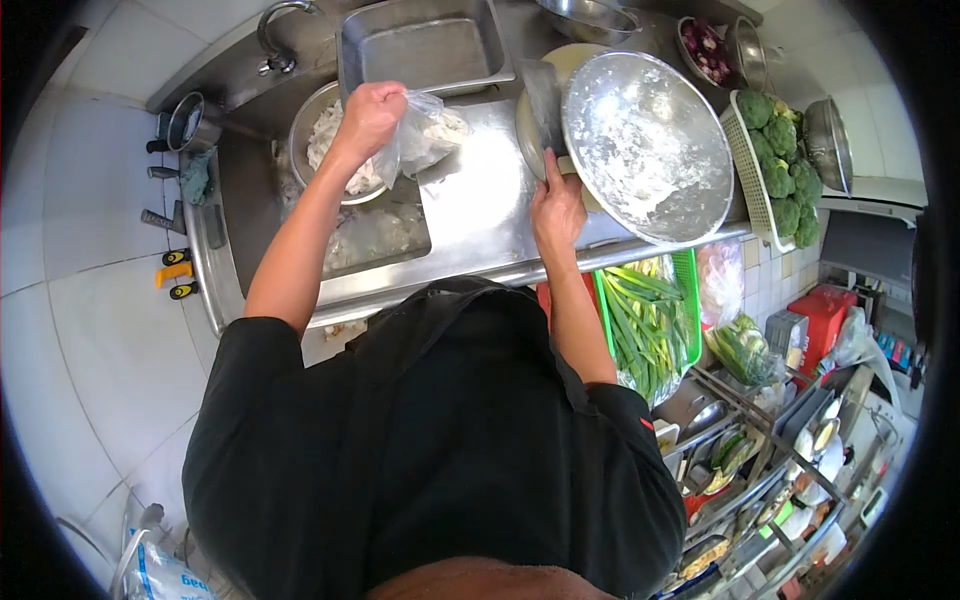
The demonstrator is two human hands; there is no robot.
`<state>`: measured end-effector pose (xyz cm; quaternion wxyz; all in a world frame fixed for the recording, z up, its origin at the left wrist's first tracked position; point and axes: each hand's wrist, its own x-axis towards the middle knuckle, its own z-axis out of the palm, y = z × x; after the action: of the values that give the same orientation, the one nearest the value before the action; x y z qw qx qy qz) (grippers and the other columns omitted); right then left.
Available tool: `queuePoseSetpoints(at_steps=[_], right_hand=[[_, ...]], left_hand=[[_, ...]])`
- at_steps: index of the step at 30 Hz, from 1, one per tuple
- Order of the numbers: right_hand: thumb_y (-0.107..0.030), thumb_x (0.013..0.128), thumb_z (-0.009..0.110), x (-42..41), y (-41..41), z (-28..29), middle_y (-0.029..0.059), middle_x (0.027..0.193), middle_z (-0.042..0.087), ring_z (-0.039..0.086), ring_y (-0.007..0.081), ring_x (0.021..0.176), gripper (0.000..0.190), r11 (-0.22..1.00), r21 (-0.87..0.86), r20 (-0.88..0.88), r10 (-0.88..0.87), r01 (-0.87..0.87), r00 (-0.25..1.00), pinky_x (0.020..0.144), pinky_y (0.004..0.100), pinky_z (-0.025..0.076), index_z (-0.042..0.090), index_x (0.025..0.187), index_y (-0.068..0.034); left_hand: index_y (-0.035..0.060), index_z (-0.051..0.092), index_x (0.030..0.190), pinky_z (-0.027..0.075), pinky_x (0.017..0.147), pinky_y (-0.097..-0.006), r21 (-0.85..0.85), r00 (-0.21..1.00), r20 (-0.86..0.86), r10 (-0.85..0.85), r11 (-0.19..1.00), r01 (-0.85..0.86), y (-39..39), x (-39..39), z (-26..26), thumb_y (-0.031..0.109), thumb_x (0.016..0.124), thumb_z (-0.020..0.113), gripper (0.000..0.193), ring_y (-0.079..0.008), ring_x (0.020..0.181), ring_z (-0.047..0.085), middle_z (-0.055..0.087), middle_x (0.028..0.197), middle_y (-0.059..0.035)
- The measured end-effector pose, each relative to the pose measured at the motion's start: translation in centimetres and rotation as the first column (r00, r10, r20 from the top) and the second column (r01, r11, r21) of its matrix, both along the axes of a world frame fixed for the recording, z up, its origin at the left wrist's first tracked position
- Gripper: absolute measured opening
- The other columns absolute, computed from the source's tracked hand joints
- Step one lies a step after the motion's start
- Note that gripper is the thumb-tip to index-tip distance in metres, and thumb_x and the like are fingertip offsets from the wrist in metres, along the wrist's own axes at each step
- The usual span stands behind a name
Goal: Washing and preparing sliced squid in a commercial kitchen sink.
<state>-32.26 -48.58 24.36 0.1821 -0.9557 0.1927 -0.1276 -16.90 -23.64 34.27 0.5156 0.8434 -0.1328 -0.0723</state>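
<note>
My left hand [370, 120] grips the gathered top of a clear plastic bag [420, 154] with pale, whitish pieces in its lower end. The bag hangs at the sink's right edge, beside a round metal bowl [300, 150] heaped with similar whitish pieces [324, 139]. In my right hand [559, 210] is a cleaver, its broad blade [543, 105] pointing away from me over a round, yellowish chopping board [528, 139]. A large steel bowl [649, 146], smeared inside with white powder or paste, stands tilted just right of that hand and hides part of the board.
Behind the sink [251, 217] are a tap [281, 56] and a deep steel pan [424, 52]. A white basket [750, 172] of broccoli [780, 176] stands at the counter's right end. Below the counter's front rail [480, 270], a green crate [691, 315] holds spring onions [645, 322].
</note>
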Motion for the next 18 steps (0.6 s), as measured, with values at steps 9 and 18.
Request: queuePoseSetpoints(at_steps=[9, 18], right_hand=[[-0.012, 0.072, 0.07, 0.5, -0.4, 0.1, 0.0184, 0.117, 0.051, 0.047, 0.0372, 0.11, 0.057, 0.978, -0.204, 0.076, 0.052, -0.036, 0.996, 0.092, 0.0482, 0.038, 0.052, 0.127, -0.008], [-0.015, 0.062, 0.084, 5.9, 8.8, 0.2, 0.0191, 0.143, 0.024, 0.04, 0.0335, 0.123, 0.113, 0.471, 0.786, 0.36, 0.178, -0.4, 0.916, 0.094, 0.0437, 0.041, 0.009, 0.146, -0.007]], left_hand=[[0.0064, 0.054, 0.074, 0.031, 0.051, -0.0224, -0.487, 0.981, -0.194, -0.006, 0.868, -0.091, -0.1, 0.8, 5.0, 0.011, 0.082, 0.048, 0.011, -0.0038, 0.056, 0.04, 0.047, 0.066, 0.006], [0.0104, 0.047, 0.065, 0.027, 0.045, -0.0232, -0.784, 0.804, -0.506, -0.312, 0.554, -0.278, -3.4, 2.7, 9.1, 0.009, 0.083, 0.049, 0.018, -0.0058, 0.046, 0.032, 0.041, 0.058, 0.0048]])
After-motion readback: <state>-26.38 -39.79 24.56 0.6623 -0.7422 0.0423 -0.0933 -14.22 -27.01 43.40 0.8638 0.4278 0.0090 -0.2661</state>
